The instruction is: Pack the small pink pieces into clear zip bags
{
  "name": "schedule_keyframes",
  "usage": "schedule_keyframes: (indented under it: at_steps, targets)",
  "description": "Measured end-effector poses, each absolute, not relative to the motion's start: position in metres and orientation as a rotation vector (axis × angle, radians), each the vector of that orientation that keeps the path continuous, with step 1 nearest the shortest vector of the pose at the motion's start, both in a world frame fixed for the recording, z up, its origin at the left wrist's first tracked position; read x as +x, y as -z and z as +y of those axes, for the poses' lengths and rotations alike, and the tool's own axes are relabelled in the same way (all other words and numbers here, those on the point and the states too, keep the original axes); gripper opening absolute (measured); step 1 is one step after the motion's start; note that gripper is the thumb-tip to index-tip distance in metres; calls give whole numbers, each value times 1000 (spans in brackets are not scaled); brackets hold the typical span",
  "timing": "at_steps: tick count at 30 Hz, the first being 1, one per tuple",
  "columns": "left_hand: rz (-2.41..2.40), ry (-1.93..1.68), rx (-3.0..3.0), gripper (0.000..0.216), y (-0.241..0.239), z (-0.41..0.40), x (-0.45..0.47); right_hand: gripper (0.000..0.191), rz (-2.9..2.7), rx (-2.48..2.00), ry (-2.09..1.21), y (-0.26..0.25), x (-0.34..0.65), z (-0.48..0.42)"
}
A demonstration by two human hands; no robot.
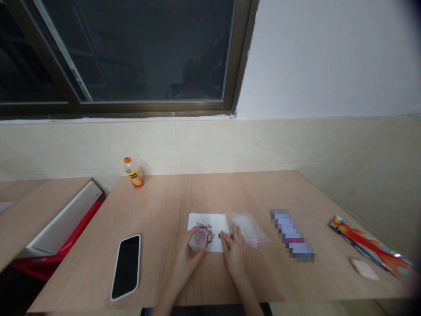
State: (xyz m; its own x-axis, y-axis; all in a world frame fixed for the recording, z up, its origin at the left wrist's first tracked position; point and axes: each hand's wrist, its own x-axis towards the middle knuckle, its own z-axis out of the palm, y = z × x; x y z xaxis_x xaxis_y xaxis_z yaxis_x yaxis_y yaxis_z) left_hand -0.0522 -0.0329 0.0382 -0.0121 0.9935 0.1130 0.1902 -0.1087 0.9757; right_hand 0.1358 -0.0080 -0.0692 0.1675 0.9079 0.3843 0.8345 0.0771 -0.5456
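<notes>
A white sheet (210, 223) with small pink and dark shapes lies on the wooden table (230, 193) before me. My left hand (189, 254) is closed round a small clear plastic piece with a pinkish tint (200, 239) held over the sheet's front left part. My right hand (234, 250) rests at the sheet's right edge, fingers together and pressed down between the sheet and a clear zip bag with a red strip (249, 228).
A black phone in a white case (126, 266) lies to the left. An orange juice bottle (133, 173) stands at the back left. To the right lie a blurred-out flat item (292, 235), a colourful packet (368, 245) and a small white block (364, 268).
</notes>
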Motion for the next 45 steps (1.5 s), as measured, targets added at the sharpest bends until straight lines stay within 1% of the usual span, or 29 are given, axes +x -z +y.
schedule_keyframes:
  at_steps: [6,9,12,16,21,24,26,29,34,39,45]
  targets:
    - [1298,-1194,1412,47,-36,-33,-53,27,-1512,-1666,-115,61,137,-9]
    - [1295,-1176,1404,51,-36,-33,-52,29,-1331,-1580,-89,43,134,-8]
    - [1276,-1177,1383,53,-35,-33,-51,23,-1209,-1439,-130,17,128,-8]
    - [1223,-1170,1358,53,-32,-33,-49,13,-1317,-1255,-244,-17,116,-14]
    - [1196,-1147,1370,53,-30,-33,-48,16,-1543,-1255,-421,-30,103,-21]
    - [1207,-1153,1379,52,-30,-33,-50,19,-1509,-1292,-503,-24,103,-20]
    - [1226,-1153,1383,52,-31,-33,-51,21,-1436,-1327,-496,-14,108,-15]
    - [1258,-1157,1373,51,-33,-33,-52,25,-1402,-1412,-370,9,119,-5]
    - [1243,-1160,1369,52,-34,-33,-50,31,-1604,-1679,-201,49,137,2]
    - [1236,-1157,1354,53,-29,-32,-49,31,-1729,-1760,-170,66,138,-3]
    - [1243,-1152,1363,54,-28,-31,-50,25,-1615,-1723,-133,72,136,-2]
